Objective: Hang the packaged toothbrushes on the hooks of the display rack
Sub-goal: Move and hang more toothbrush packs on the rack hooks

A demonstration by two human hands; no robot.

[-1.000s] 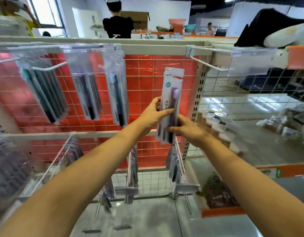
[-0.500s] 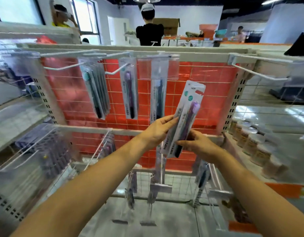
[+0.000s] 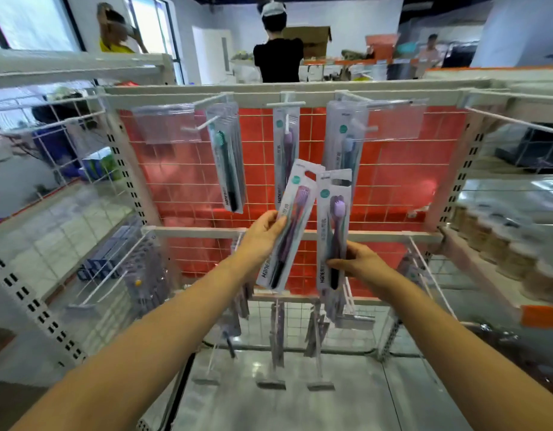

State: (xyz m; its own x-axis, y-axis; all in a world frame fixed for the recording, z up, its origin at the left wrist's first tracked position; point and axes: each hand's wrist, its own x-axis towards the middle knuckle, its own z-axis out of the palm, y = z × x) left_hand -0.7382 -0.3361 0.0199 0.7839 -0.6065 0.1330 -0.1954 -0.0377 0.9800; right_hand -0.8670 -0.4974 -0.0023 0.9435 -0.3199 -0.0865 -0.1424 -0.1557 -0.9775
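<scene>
Splitting done: where both hands shared 1 pack a moment ago, your left hand [image 3: 262,236] now pinches 1 tilted toothbrush pack [image 3: 289,225] and your right hand [image 3: 359,262] grips another pack [image 3: 332,231], both held below the stocked hooks [image 3: 286,104]. Each is ready to hang separately.

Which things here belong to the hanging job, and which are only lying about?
Job: left hand holding tilted toothbrush pack; right hand holding upright toothbrush pack; top hooks; hung packs.

Lying about: jars on right shelf; cardboard box behind.
</scene>
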